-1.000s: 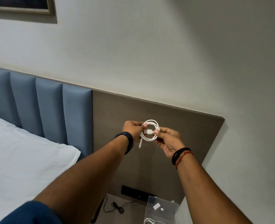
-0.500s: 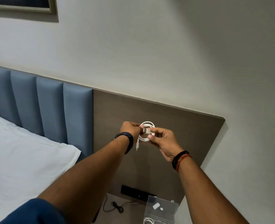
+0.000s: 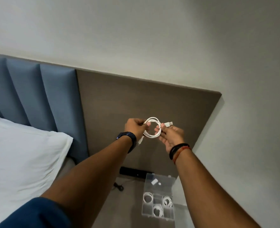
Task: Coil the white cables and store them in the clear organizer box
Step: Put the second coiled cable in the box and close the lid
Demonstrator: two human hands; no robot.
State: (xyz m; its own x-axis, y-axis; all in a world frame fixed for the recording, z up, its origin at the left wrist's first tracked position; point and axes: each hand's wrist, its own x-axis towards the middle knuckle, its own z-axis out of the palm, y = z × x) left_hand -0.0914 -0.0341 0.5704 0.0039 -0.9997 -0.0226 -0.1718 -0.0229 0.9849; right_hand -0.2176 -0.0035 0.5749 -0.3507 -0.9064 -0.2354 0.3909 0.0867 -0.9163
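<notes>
While both arms reach out at chest height, the left hand [image 3: 134,127] pinches one side of the coiled white cable [image 3: 152,129] and the right hand [image 3: 170,134] pinches the opposite side near the plug [image 3: 168,124], its other fingers spread. Light and springy, the cable will likely unwind unless held where the loops cross. Below the right wrist sits the open clear box [image 3: 159,199], with three coils [image 3: 148,197] already in compartments. Left of the box lie a black cord [image 3: 118,187] and a socket strip [image 3: 134,172]; nothing blocks the way down.
</notes>
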